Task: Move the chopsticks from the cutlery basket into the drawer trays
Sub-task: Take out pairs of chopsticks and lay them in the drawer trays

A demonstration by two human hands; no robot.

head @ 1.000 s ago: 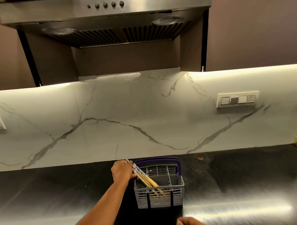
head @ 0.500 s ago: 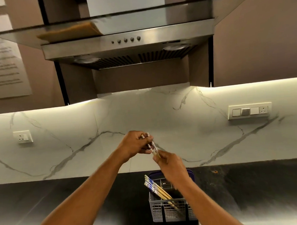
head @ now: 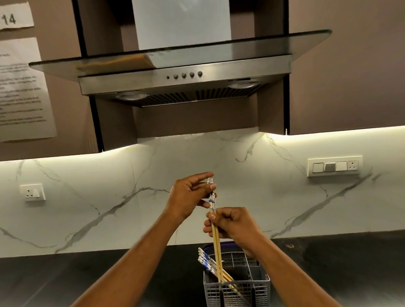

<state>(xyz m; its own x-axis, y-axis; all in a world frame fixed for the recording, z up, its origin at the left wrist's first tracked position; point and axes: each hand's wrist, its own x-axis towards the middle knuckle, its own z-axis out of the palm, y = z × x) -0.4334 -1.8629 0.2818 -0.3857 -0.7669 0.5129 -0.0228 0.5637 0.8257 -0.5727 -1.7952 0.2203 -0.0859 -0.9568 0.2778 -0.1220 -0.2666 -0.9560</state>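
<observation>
– while both hands grip them, how do the held chopsticks look?
– pale wood, blue-patterned white tops, upright above the cutlery basket; left hand pinches the tops, right hand the shafts.

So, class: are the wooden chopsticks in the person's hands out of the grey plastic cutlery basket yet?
Not fully. Held chopsticks stand near upright; left hand and right hand pinch them, tips still inside the basket.
</observation>
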